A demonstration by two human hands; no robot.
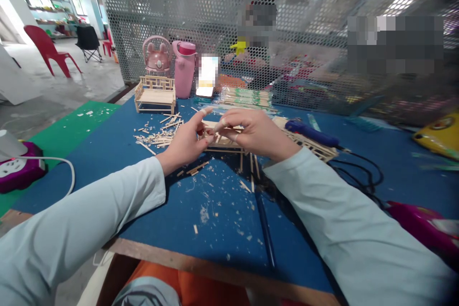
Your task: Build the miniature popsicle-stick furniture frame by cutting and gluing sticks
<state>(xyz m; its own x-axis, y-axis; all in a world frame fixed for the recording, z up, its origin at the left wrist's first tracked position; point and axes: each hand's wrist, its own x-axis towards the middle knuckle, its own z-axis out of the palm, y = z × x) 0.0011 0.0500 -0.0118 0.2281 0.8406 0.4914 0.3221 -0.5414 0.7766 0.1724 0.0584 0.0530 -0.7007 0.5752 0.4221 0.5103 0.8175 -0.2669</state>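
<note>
A small piece of model furniture (225, 142) made of thin wooden sticks stands on the blue tabletop between my two hands. My left hand (188, 137) is at its left end, thumb and fingers closed on the edge. Over its top, my right hand (253, 130) bends its fingers into a pinch near the left fingertips; whatever is between them is too small to make out. Several fingertips have pale wrappings. Left of my hands lies a pile of cut wooden sticks (167, 135). Behind that pile stands a miniature wooden bench (156, 96) with a railed back.
A blue glue gun (311, 133) with a black cord rests on a wooden lattice piece at right. Behind are a pink bottle (184, 76), a phone (207, 76), bundled sticks (247, 97) and a perforated metal screen (143, 5). A purple power strip (21, 167) sits left.
</note>
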